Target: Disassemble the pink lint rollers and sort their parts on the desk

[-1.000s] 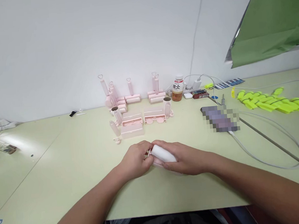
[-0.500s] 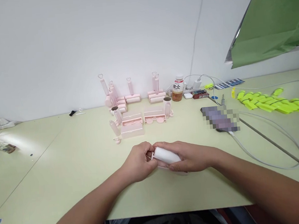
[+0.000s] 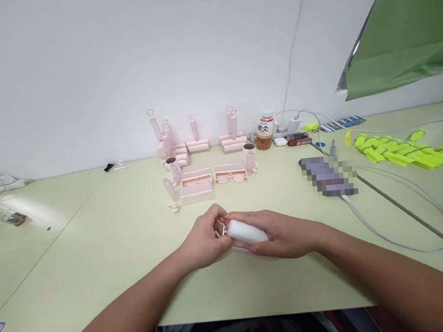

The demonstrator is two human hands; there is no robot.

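Note:
My right hand (image 3: 283, 231) is wrapped over a white sticky lint-roller roll (image 3: 247, 232), thumb in front and fingers behind. Just under the roll shows part of a pink cover (image 3: 239, 244), mostly hidden by the hand. My left hand (image 3: 205, 241) is closed at the roll's left end, fingers pinching round a small pink end piece (image 3: 224, 231). Beyond my hands lie loose lint-roller parts: an open pink case (image 3: 196, 191), another pink holder (image 3: 231, 177), a cardboard-cored roll (image 3: 249, 157) standing on end, a pink handle (image 3: 170, 189) and a small heart-ended piece (image 3: 174, 208).
Several assembled pink lint rollers (image 3: 234, 143) stand along the wall beside a labelled bottle (image 3: 265, 130). On the right are a phone (image 3: 328, 176) with a white charging cable (image 3: 387, 240), and a row of neon-yellow bands (image 3: 410, 152). A black scrap (image 3: 108, 167) lies at the left.
Both hands keep their hold on the roll. The left fingers have shifted slightly at its end piece, and the view has moved a little.

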